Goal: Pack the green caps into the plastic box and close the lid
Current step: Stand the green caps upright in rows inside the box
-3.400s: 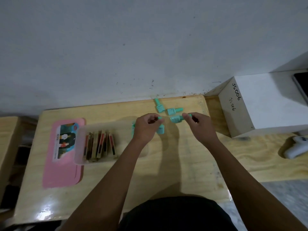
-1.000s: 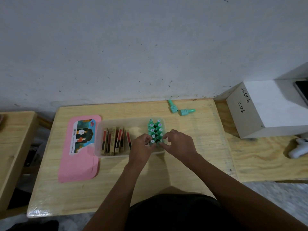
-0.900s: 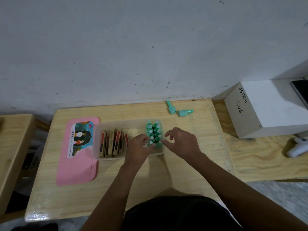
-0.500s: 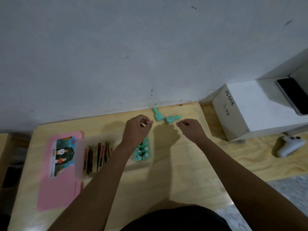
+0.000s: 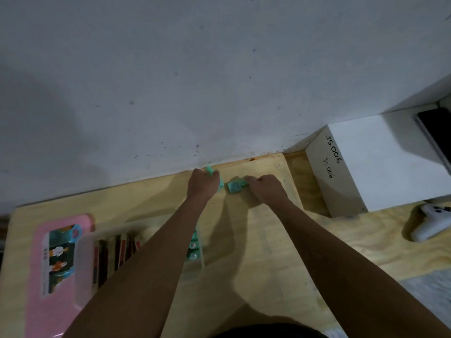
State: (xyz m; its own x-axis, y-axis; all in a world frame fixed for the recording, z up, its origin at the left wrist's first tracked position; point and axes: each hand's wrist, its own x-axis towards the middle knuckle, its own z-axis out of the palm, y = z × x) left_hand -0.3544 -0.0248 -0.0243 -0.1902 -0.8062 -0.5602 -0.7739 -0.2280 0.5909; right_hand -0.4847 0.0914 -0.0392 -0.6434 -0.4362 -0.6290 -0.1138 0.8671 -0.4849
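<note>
My left hand (image 5: 203, 185) is curled over one green cap (image 5: 209, 171) at the far edge of the bench (image 5: 244, 252), right by the wall, fingers closed around it so only its narrow tip pokes out; my right hand (image 5: 266, 189) is pinched on the narrow end of the other cap (image 5: 234, 186), which lies on its side just beside my left knuckles. These look like the only two loose ones. The plastic box (image 5: 80, 259) sits nearer me on the left, open, with a row of caps already standing inside (image 5: 193, 250), mostly hidden under my left forearm, and some flat packets (image 5: 114, 252) in its other half. The pink lid (image 5: 36, 276) lies beside the box, touching its left side. These caps should be light, hard plastic, a bit slick, nothing fragile, so a fingertip pinch on the narrow stem ought to do, wide base down into the gap beside the others
</note>
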